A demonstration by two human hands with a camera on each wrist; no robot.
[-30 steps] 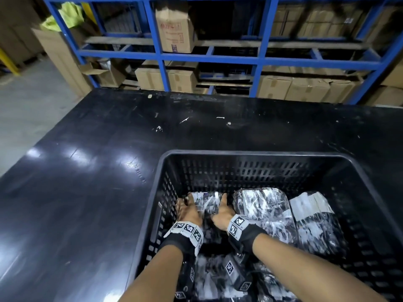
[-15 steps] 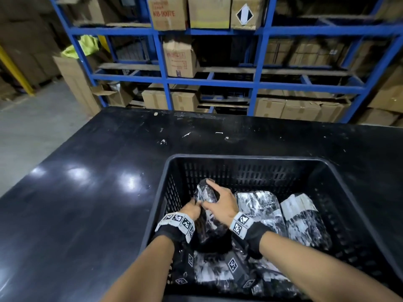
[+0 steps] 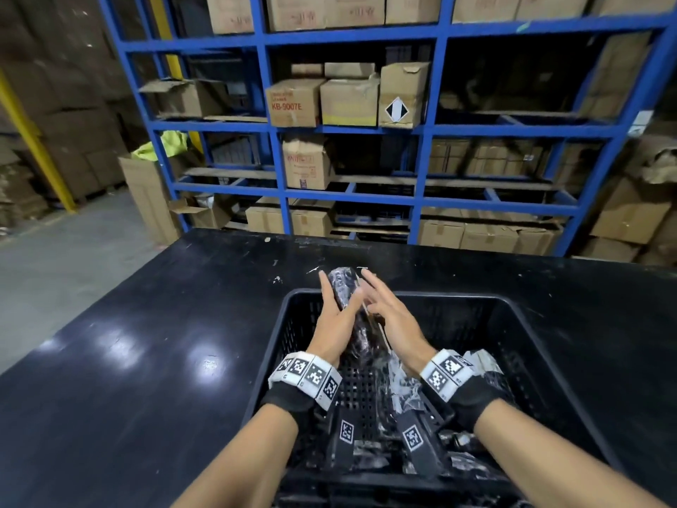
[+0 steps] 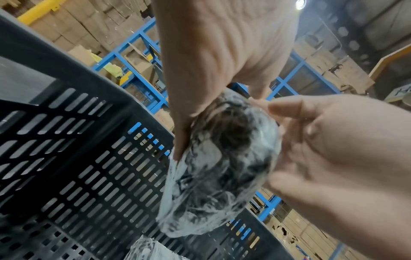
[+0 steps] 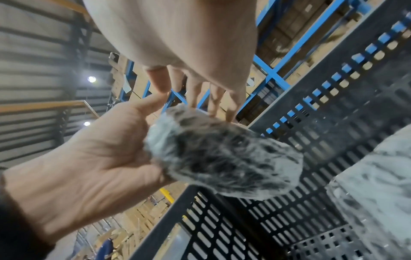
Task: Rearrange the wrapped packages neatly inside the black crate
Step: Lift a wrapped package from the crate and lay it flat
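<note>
From the head view, both hands were raised above the far end of the black crate (image 3: 542, 346), which sat on the dark tabletop (image 3: 146, 342). Between them stood one wrapped package (image 3: 344, 291), long end up, clear of the crate floor. The left hand (image 3: 335, 322) lay flat along its left side with straight fingers. The right hand (image 3: 394, 317) was spread, its fingers fanned and only lightly at the package's right side. Below the wrists, more wrapped packages (image 3: 480, 364) lay in the crate on the right-hand side and toward the person, some crooked; the floor under the left wrist showed bare.

From the left wrist view, the left hand (image 4: 213, 58) pressed its palm edge and thumb against the package (image 4: 220, 168), while the right hand (image 4: 338, 158) cupped it from the other side with loosely bent fingers. Whether those fingers truly gripped was not clear. Another package (image 4: 146, 249) lay below.

From the right wrist view, the package (image 5: 224, 156) rested against the open left palm (image 5: 93, 165), and the right fingertips (image 5: 193, 95) touched its top end.

The work seemed partway along: one package was lifted and not yet set down, and the rest probably needed squaring into rows.
</note>
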